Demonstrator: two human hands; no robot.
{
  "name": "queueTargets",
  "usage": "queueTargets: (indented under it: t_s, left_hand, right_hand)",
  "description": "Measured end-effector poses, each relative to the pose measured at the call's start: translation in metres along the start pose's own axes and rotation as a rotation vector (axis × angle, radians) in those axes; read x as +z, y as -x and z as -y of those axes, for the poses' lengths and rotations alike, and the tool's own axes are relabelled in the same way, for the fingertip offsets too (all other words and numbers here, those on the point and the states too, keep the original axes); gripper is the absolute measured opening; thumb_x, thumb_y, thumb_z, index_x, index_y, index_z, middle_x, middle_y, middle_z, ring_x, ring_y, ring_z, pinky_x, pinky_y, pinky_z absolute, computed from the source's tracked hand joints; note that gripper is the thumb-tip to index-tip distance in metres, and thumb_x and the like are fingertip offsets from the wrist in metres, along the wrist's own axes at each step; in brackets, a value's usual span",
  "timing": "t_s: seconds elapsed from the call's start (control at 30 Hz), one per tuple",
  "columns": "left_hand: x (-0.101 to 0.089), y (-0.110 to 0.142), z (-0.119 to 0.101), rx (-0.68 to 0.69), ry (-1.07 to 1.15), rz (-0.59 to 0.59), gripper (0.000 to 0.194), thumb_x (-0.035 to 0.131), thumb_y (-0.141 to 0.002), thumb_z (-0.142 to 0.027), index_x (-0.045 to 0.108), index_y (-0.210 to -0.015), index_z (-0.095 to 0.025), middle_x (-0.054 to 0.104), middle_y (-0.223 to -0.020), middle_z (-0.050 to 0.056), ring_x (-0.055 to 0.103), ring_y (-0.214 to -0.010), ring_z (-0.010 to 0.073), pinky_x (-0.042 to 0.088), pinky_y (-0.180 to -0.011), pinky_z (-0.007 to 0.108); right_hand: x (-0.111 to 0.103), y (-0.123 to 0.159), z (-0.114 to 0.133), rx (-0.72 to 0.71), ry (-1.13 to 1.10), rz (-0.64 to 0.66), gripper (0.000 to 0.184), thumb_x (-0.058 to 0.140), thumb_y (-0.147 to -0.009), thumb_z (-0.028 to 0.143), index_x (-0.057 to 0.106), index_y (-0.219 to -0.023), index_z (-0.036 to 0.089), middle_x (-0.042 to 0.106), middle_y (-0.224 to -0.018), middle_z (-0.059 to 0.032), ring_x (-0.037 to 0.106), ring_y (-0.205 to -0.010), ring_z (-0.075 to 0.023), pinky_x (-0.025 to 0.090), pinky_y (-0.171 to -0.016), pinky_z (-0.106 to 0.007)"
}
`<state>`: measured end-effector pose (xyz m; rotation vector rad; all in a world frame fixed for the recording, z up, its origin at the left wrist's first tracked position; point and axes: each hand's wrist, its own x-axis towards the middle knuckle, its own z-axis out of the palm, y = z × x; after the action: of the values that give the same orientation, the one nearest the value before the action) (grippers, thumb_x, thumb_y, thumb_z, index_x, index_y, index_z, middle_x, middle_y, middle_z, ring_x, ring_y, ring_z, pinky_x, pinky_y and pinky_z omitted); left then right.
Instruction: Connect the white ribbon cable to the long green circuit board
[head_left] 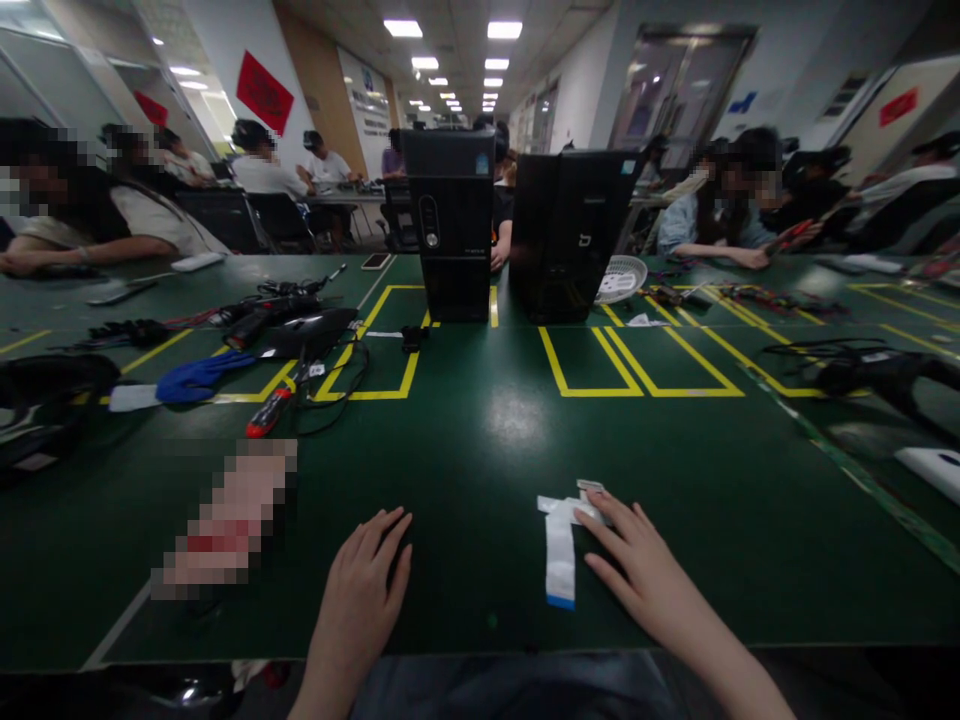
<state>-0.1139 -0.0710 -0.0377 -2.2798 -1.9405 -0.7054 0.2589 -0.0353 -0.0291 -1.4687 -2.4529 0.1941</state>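
Note:
A white flat ribbon cable (560, 553) with a blue end lies folded on the green table in front of me. My right hand (630, 550) rests just to its right, fingers stretched out, with the fingertips on or right beside the cable's upper end. No grip around it shows. To the left, my left hand (373, 560) lies palm down on the table, fingers extended and the thumb a little apart, holding nothing. A bare gap of table separates this hand from the cable.
Two black computer towers (457, 230) stand at the back. On the left are a red-and-black screwdriver (268, 412), a blue glove (202, 378), black cables and a pixelated patch. Black straps (870, 370) lie at the right. Other people sit around the tables.

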Motion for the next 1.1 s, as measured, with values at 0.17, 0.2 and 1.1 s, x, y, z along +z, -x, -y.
queueTargets:
  t_s: [0.17,0.2,1.1]
  left_hand:
    - [0.001,0.0,0.001,0.004,-0.005,0.003,0.038,0.042,-0.095,-0.031,0.059,-0.125,-0.016,0.061,-0.127,0.013,0.055,-0.12,0.0295,0.045,-0.1,0.05]
    - [0.001,0.0,0.0,0.0,-0.003,0.005,0.038,0.042,-0.095,-0.031,0.06,-0.125,-0.016,0.061,-0.128,0.013,0.055,-0.12,0.0294,0.045,-0.101,0.05]
    - [0.002,0.001,0.002,-0.002,-0.033,0.022,0.041,0.041,-0.095,-0.034,0.06,-0.126,-0.015,0.061,-0.128,0.012,0.055,-0.12,0.0298,0.046,-0.1,0.05]
  right_hand:
    - [0.008,-0.039,0.055,-0.108,-0.116,0.098,0.051,0.045,-0.094,0.048,0.042,-0.143,0.037,0.03,-0.154,-0.002,0.025,-0.142,-0.0307,0.026,-0.11,-0.063]
    - [0.01,-0.044,0.063,-0.118,-0.133,0.115,0.052,0.045,-0.093,0.048,0.041,-0.144,0.037,0.028,-0.155,-0.0014,0.024,-0.142,-0.031,0.026,-0.11,-0.064]
    - [-0.011,-0.034,-0.009,0.089,0.048,-0.103,0.06,0.037,-0.095,0.045,0.028,-0.151,0.024,0.013,-0.159,-0.0119,0.024,-0.143,-0.0284,0.032,-0.111,-0.05]
